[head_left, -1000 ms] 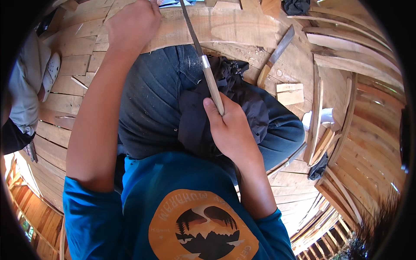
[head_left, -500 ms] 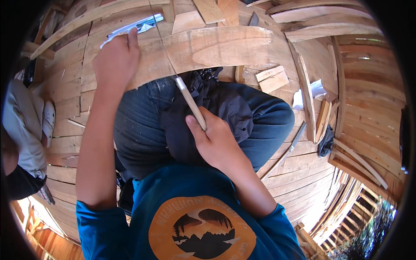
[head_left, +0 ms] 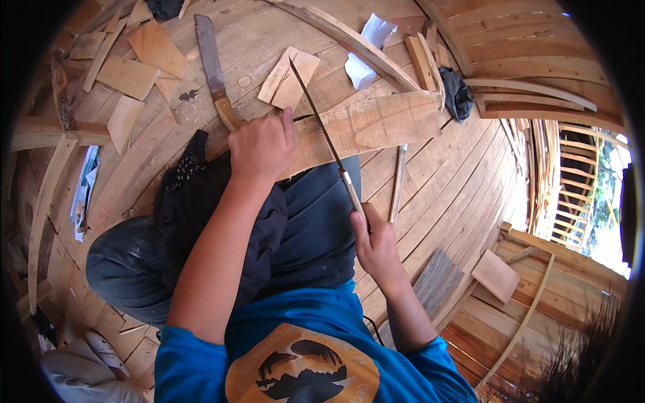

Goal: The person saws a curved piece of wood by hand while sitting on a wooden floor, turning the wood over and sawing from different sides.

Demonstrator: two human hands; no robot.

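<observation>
A machete [head_left: 319, 119], its long thin blade seen nearly edge-on, points up and away from me across a pale wooden board [head_left: 386, 125]. My right hand [head_left: 377, 243] is closed round its light handle, with a bright metal collar at the blade's base. My left hand [head_left: 261, 148] grips the left end of the board, thumb along the top; the fingers underneath are hidden. The board lies crosswise just beyond my knee, its right end jagged. Whether the blade touches the board I cannot tell. Dark cloth [head_left: 232, 228] lies bunched on my lap.
A second machete [head_left: 211, 64] lies on the plank floor beyond my left hand. Wood offcuts [head_left: 129, 75], a small board [head_left: 289, 77], white paper [head_left: 371, 50] and a black plastic bag [head_left: 455, 94] lie around. Another person's leg [head_left: 87, 376] shows at lower left.
My view and body have turned to the right. My hands still hold the board and the machete, now further right in the picture; the second machete on the floor shows fully now.
</observation>
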